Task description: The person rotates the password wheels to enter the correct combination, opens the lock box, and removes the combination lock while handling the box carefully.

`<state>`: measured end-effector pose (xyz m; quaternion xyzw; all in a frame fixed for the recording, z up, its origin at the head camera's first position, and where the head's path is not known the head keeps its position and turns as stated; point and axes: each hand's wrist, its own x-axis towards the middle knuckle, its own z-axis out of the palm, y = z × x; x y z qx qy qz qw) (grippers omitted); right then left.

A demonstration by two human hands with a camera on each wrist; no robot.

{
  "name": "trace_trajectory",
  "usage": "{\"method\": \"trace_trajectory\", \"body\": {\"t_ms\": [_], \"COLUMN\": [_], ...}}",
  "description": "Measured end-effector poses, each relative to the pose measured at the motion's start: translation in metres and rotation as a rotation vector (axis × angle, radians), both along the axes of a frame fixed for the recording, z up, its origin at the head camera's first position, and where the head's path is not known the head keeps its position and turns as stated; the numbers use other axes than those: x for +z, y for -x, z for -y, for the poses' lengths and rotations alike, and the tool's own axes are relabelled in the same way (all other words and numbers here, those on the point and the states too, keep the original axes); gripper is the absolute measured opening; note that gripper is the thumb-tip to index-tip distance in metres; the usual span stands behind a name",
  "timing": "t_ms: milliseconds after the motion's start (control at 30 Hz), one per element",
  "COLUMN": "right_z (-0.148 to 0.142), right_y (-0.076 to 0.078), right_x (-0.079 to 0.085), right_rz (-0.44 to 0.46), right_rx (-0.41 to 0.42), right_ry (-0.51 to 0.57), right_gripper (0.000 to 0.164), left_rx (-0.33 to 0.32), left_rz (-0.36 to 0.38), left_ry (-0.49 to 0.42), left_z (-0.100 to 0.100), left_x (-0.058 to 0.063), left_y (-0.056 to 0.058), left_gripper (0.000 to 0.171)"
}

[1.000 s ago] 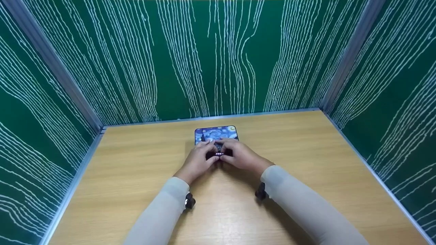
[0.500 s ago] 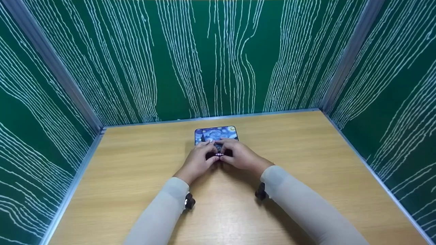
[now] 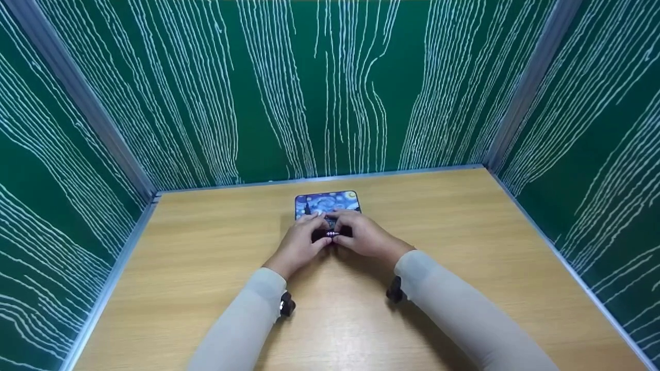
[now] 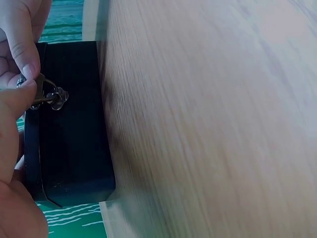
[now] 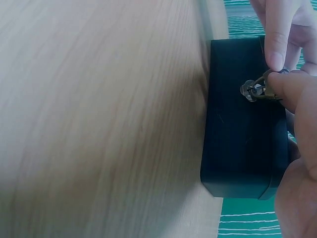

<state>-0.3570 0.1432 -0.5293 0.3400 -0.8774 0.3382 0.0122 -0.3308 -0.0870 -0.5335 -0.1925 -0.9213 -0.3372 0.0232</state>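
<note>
A dark metal box with a blue swirling-sky painting on its lid (image 3: 330, 200) stands on the table. From the clasp (image 4: 61, 98) on its front hangs a small brass-coloured padlock (image 5: 270, 90), its shackle through the clasp. A row of small bright marks shows on the padlock in the head view. My left hand (image 3: 303, 238) pinches one end of the padlock, its fingers reaching over the lid. My right hand (image 3: 367, 236) pinches the other end, the two thumb tips close together. The fingers hide much of the padlock's body.
The wooden tabletop (image 3: 206, 268) reaches to a metal edge strip (image 3: 247, 183) at the back. Green panels (image 3: 268, 93) with white wavy lines rise behind and on both sides. Dark wrist cameras (image 3: 287, 304) sit under both sleeves.
The bright marks on the padlock shift slightly between the thumbs, as if it is tilted or turned a little. Both hands and the box stay in place.
</note>
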Motion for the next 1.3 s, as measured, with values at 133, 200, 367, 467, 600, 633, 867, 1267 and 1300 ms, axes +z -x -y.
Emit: {"method": "trace_trajectory", "body": {"t_ms": [133, 200, 367, 467, 600, 633, 867, 1267, 1300], "right_z": [-0.0001, 0.0002, 0.0013, 0.0013, 0.0009, 0.0009, 0.0008, 0.0017, 0.0019], "right_y": [0.0008, 0.0009, 0.0007, 0.001, 0.0016, 0.0019, 0.0018, -0.0003, -0.0006], "right_x": [-0.0019, -0.0026, -0.003, -0.0034, -0.0035, -0.0035, -0.0031, -0.0015, -0.0011], "right_rz": [-0.003, -0.014, -0.03, -0.027, -0.019, -0.018, -0.021, -0.006, 0.0], "right_rx": [0.001, 0.004, 0.008, 0.008, 0.006, 0.007, 0.005, -0.01, -0.014], "right_ry": [0.008, 0.016, 0.028, 0.026, 0.019, 0.016, 0.015, 0.019, 0.018], "right_gripper": [0.005, 0.004, 0.006, 0.006, 0.006, 0.005, 0.004, 0.005, 0.005], "left_rx": [-0.005, -0.007, -0.004, 0.001, -0.001, -0.002, -0.008, -0.016, -0.015], "left_rz": [-0.016, -0.027, -0.026, -0.016, -0.014, -0.016, -0.034, -0.033, -0.033], "left_ry": [0.006, 0.008, 0.004, 0.004, 0.007, 0.009, 0.023, -0.002, -0.007], "left_z": [0.0002, 0.0002, 0.0001, 0.0002, 0.0008, 0.001, 0.0011, 0.0007, 0.0006], "left_x": [-0.001, -0.0014, -0.0014, -0.0014, -0.002, -0.0021, -0.0014, -0.002, -0.002], "left_y": [0.0002, 0.0004, 0.0007, 0.0006, 0.0012, 0.0013, -0.0003, -0.0001, 0.0001], "left_gripper": [0.016, 0.013, 0.012, 0.012, 0.013, 0.013, 0.016, 0.018, 0.017]}}
